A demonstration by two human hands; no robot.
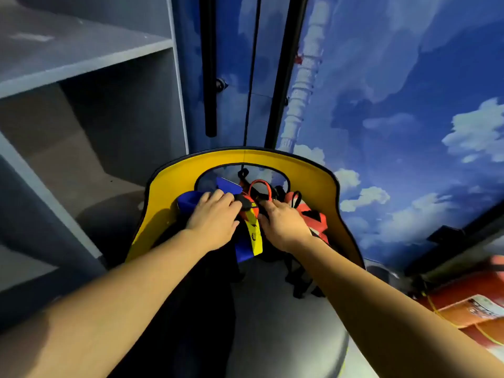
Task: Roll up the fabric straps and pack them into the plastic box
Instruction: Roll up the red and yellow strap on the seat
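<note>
left hand (214, 221) grip: holding straps (252, 227) | right hand (282, 226) grip: fingertips hidden, cannot tell

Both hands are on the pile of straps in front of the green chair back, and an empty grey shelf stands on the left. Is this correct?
Not fully. The head view shows the chair back is yellow, not green. The rest holds: the left hand and right hand are both on the straps in front of it, and an empty grey shelf stands on the left.
</note>
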